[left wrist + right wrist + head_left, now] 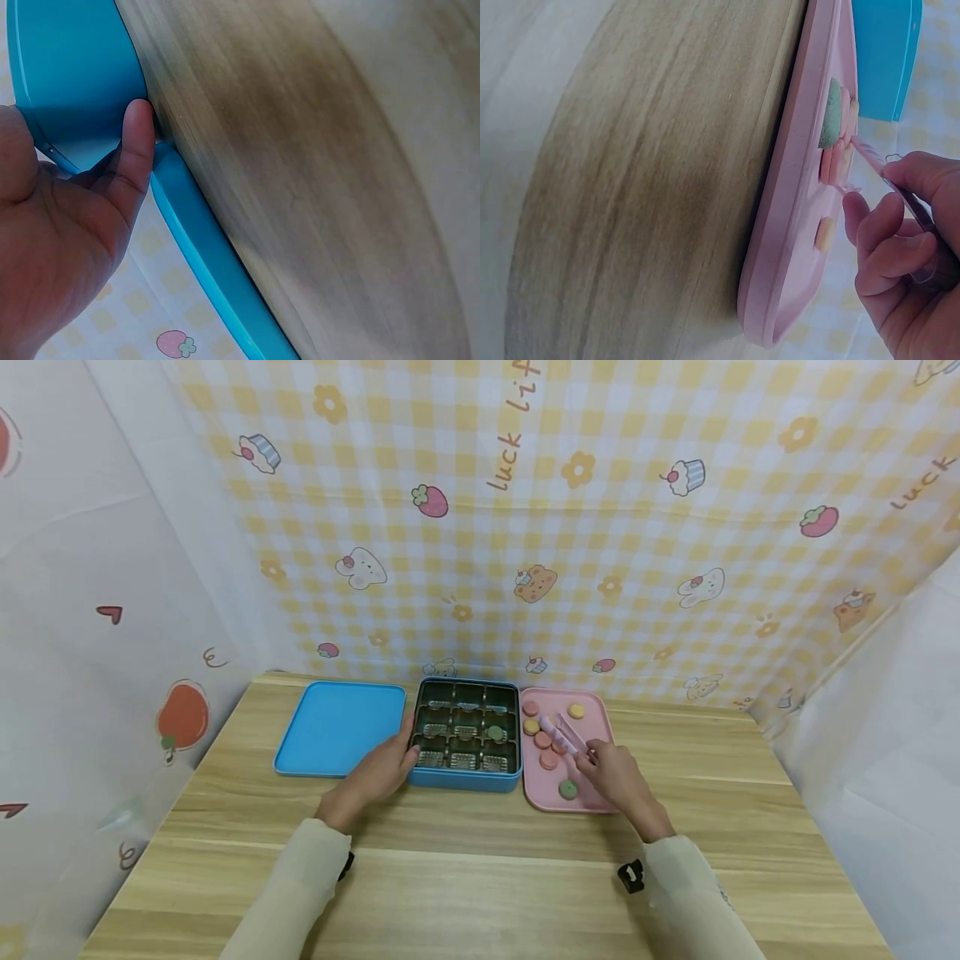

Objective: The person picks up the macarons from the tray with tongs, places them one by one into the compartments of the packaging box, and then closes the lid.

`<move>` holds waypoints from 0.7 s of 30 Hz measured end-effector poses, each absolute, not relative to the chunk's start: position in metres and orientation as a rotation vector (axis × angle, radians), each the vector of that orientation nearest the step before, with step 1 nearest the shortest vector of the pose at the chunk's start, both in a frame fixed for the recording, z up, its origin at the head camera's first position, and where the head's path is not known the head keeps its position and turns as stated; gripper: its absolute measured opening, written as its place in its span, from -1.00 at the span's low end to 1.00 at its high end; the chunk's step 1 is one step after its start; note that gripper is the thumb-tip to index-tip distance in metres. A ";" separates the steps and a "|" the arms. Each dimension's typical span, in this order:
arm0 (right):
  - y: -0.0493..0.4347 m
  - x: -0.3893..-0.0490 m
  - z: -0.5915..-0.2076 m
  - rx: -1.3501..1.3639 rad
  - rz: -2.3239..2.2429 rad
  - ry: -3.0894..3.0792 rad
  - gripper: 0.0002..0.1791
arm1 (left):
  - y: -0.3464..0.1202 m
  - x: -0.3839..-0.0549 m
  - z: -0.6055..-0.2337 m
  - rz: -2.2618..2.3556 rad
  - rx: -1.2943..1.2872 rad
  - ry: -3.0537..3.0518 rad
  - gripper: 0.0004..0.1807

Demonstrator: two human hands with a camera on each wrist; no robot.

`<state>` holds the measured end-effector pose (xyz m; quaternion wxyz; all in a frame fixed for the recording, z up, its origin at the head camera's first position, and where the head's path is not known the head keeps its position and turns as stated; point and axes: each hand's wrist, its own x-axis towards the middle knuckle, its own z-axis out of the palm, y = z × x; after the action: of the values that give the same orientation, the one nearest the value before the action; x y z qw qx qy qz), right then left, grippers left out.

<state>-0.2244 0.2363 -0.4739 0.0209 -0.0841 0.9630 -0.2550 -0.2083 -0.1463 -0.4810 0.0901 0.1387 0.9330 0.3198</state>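
My left hand [384,768] grips the left wall of a blue box [465,780], thumb at the rim and fingers along the outside. Inside the box is a dark insert with several compartments; one green macaron [496,733] sits in the middle row's right compartment. With my right hand [617,775] I hold pale, patterned tongs [562,734] over a pink tray [588,804]. Their tips are among pink macarons [549,760]; whether they pinch one I cannot tell. Yellow macarons [576,711] and a green macaron [831,114] also lie on the tray.
A flat blue lid [341,727] lies left of the box on the wooden table [480,885]. Behind them hangs a yellow checked cloth [480,552] with printed figures. White cloth [82,635] hangs at the left side.
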 end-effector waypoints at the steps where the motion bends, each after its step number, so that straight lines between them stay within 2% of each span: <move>1: 0.236 -0.224 -0.474 -0.260 -0.791 2.985 -0.77 | -0.146 -0.208 -0.481 0.952 0.414 2.774 -0.26; 21: 0.228 -0.220 -0.456 -0.384 -0.777 3.095 -0.78 | -0.146 -0.209 -0.483 0.980 0.400 2.771 -0.26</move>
<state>-0.2204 0.2282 -0.4559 -0.0362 -0.1194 0.9623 -0.2417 -0.2086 -0.1457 -0.4831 0.0876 0.1343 0.9305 0.3293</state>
